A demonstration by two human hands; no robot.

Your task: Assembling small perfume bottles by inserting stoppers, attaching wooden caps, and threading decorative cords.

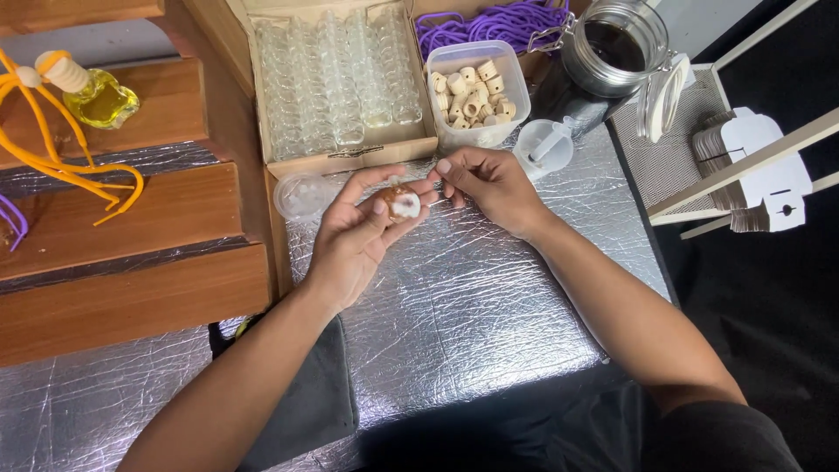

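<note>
- The left hand (354,245) has its grip closed round a small glass bottle (402,204) holding brownish liquid, thumb on one side and fingers curled behind, the bottle lying tilted with its neck toward three o'clock.
- The right hand (489,179) meets it from three o'clock, thumb and forefinger pinched tight at the bottle's mouth; something tiny may sit between them, but I cannot tell what.
- To my eye the step in hand is fitting or working a small piece at the bottle's neck. The next move seems to call for a steady left grip and a fine, straight push or twist from the right fingertips, with the bottle kept from tipping so nothing spills.
- Both hands hover over the foil-covered desk (472,306), a little above its middle.
- At twelve o'clock from the hands stands a clear tub of wooden caps (476,92), and at eleven o'clock an open cardboard box of empty glass bottles (336,79).
- At nine o'clock, just beside the left fingers, lies a clear round lid (297,194); at one o'clock sits a small plastic funnel (544,147).
- Farther at one o'clock is an open clip-top jar (616,52) of dark liquid, with purple cords (489,22) behind the tub.
- Well off at ten o'clock, on wooden steps (131,218), a filled yellow bottle (100,96) rests with orange cords (61,162).
- At three o'clock lies a stack of white card tags (756,166).
</note>
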